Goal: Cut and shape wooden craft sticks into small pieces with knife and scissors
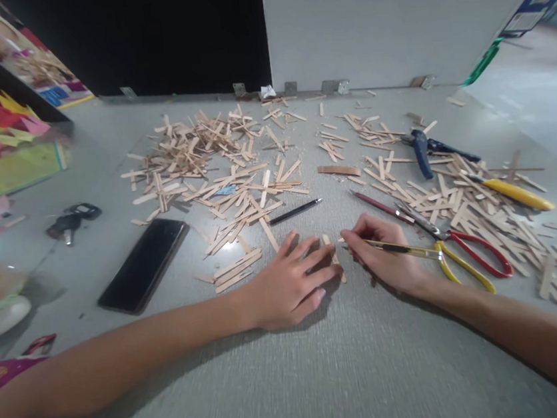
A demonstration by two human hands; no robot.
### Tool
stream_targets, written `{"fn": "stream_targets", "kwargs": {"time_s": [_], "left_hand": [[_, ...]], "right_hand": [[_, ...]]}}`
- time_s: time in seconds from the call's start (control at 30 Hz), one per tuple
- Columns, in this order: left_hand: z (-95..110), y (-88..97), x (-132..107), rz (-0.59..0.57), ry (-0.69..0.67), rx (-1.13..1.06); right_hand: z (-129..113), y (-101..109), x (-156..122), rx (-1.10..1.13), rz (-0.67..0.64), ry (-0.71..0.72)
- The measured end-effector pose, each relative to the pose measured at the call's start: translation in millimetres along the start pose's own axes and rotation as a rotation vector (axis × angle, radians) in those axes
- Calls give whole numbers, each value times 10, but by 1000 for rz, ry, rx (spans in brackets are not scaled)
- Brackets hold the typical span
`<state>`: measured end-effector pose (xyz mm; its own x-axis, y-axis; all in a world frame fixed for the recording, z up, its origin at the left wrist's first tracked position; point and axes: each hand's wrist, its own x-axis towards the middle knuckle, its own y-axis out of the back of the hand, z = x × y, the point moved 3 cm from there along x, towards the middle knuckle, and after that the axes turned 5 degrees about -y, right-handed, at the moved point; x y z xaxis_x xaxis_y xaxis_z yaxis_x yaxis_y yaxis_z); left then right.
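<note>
My left hand [291, 281] lies on the table with its fingers spread. Its fingertips rest on a short wooden craft stick [326, 239] that stands lengthwise away from me, partly covered by the fingers. Just to the right, my right hand [381, 251] is closed in a writing grip around a slim yellow-and-black pen [393, 247], its tip end close to the stick. Several more craft sticks [237, 267] lie side by side to the left of my left hand. Beyond the hands are a black pen [296, 211] and a dark red pen [381, 206].
Piles of craft sticks [201, 144] spread over the grey table [298, 381]. Red-and-yellow-handled pliers [479, 253], blue-handled cutters [421, 152] and a yellow-handled tool [518, 194] lie right. A phone [144, 264] and keys [66, 226] lie left. An upright black-and-white panel [362, 18] closes the back.
</note>
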<state>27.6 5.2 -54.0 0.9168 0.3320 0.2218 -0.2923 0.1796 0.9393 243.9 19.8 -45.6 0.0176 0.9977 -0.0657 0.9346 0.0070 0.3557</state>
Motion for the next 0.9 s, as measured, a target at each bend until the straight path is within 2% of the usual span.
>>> {"fn": "stream_targets", "kwargs": {"time_s": [0.1,0.27,0.57,0.9], "left_hand": [[-8,-7,-14,-9,53,43],[-11,-43,-17,-2,34,67],[4,-72,20,-7,12,99],[-2,-79,23,11,25,56]], "right_hand": [[11,-7,18,-11,-43,42],[40,-28,4,-86,-176,63],[-3,-37,16,-182,-162,139],[-30,-35,6,-183,-172,169]]}}
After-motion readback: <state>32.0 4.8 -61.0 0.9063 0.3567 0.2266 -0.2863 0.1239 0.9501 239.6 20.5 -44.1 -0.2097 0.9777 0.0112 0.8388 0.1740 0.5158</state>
